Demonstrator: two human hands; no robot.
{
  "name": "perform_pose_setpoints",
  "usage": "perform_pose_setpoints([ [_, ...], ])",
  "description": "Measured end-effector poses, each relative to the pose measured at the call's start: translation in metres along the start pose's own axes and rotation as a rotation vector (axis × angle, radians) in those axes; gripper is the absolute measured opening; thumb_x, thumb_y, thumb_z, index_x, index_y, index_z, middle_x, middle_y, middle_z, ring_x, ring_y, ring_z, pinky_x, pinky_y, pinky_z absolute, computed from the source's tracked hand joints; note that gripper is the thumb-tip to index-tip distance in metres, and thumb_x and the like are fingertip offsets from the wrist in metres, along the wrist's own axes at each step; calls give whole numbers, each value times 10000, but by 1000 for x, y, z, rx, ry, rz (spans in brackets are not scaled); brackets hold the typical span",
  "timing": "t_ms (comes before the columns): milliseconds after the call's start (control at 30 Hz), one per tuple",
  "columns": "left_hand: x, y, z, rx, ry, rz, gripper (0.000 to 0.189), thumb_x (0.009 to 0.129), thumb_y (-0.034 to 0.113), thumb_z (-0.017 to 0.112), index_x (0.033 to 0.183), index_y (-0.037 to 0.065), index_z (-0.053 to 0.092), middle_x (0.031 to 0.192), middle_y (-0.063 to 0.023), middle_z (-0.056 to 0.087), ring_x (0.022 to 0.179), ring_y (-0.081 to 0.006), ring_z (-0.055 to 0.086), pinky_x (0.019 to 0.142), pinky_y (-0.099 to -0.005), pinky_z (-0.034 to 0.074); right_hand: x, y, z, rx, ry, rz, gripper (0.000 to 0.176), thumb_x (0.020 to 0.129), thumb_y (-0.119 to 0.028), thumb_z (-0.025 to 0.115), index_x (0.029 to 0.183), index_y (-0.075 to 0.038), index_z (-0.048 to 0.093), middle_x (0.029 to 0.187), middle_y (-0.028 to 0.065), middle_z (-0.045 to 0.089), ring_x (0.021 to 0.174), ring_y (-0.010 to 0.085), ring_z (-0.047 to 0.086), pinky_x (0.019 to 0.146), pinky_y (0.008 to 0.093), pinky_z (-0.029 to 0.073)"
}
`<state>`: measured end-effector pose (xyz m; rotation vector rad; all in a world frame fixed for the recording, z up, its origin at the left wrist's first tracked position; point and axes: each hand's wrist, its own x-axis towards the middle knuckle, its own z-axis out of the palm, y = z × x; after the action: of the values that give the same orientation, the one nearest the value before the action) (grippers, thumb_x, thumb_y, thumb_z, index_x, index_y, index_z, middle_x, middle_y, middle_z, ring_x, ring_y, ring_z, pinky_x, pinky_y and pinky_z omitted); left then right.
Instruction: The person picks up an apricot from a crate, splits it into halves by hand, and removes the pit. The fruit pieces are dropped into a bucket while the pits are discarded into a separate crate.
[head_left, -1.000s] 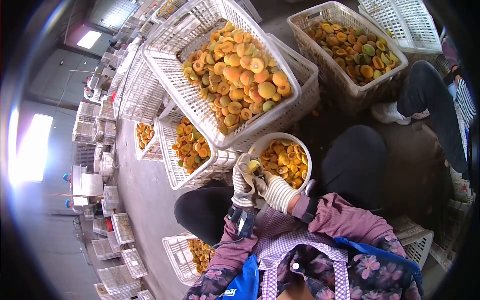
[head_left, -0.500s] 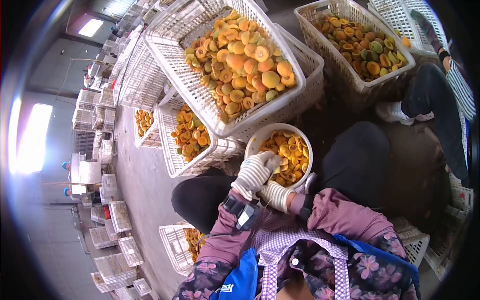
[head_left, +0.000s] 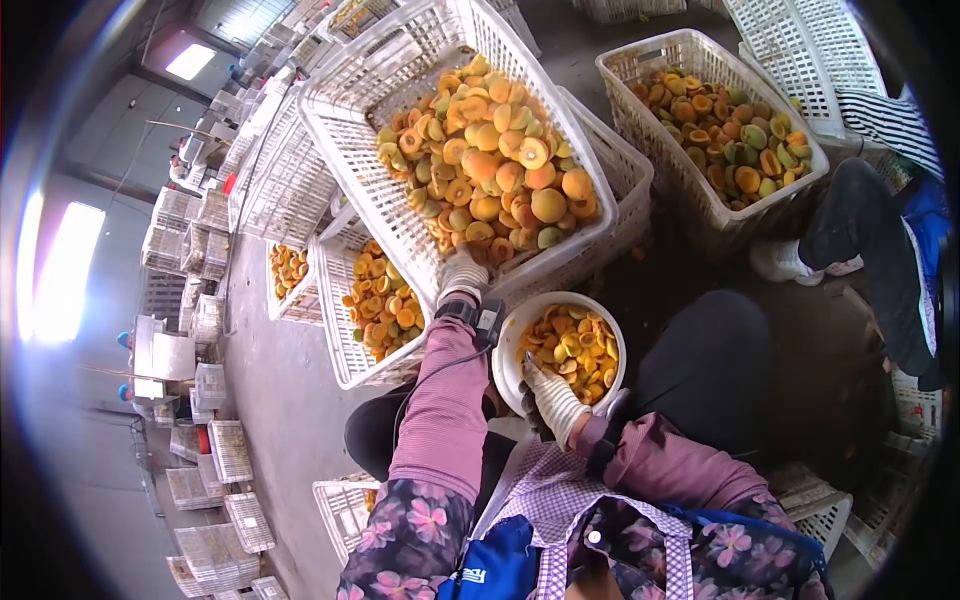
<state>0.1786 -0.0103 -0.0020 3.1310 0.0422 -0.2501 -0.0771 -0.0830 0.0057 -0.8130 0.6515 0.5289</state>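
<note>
My left hand [head_left: 463, 272], in a striped glove, reaches over the near rim of a white slatted crate [head_left: 345, 135]. Its fingers are at the lowest edge of a heap of apricots [head_left: 480, 185], many cut in half; the fingertips are partly hidden among them. Below, my right hand [head_left: 555, 400], gloved too, is closed at the left inner edge of a white bucket [head_left: 508, 345]. A small dark tip shows at its thumb, but I cannot tell what it holds. Yellow-orange apricot halves [head_left: 578, 348] fill much of the bucket, which stands between my knees.
The large crate rests on another crate [head_left: 630, 190]. More apricots fill a crate [head_left: 640, 120] at upper right and a crate [head_left: 345, 340] at left. Another person's leg [head_left: 860, 240] is at right. Stacked crates [head_left: 210, 370] line the far left floor.
My left hand has left the bucket and moved up and forward to the fruit in the large crate. My right hand stays at the bucket. The other person's arm has shifted.
</note>
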Motion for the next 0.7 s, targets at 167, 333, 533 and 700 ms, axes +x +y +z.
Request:
perform_pose_setpoints([
  [167, 14, -40, 44, -1362, 19, 215, 277, 755, 103, 624, 1018, 36, 568, 877, -146, 611, 811, -250, 580, 705, -337, 464, 3, -9, 0, 44, 38, -115, 412, 894, -476, 460, 846, -79, 555, 578, 25, 491, 449, 131, 434, 413, 263, 345],
  [333, -46, -13, 12, -349, 169, 260, 386, 786, 237, 616, 1139, 95, 544, 960, -198, 606, 857, -338, 584, 770, -414, 456, 9, -1, -3, -11, 46, -327, 385, 924, -398, 438, 954, -39, 573, 747, 46, 543, 665, 151, 475, 621, 268, 400],
  [533, -2, 7, 9, -395, -162, 535, 375, 822, 195, 508, 1191, 133, 539, 942, -216, 601, 847, -291, 604, 762, -329, 467, -9, -20, 0, 31, 13, -129, 363, 896, -446, 450, 846, -97, 539, 567, 17, 471, 414, 146, 428, 390, 295, 351],
  [700, -81, 8, -18, -976, 12, 981, 356, 784, 133, 592, 1118, 22, 544, 988, -143, 589, 882, -258, 590, 811, -319, 470, 30, -5, -10, -101, 222, -815, 365, 901, -395, 468, 954, -42, 543, 658, 95, 558, 549, 223, 528, 514, 340, 426],
])
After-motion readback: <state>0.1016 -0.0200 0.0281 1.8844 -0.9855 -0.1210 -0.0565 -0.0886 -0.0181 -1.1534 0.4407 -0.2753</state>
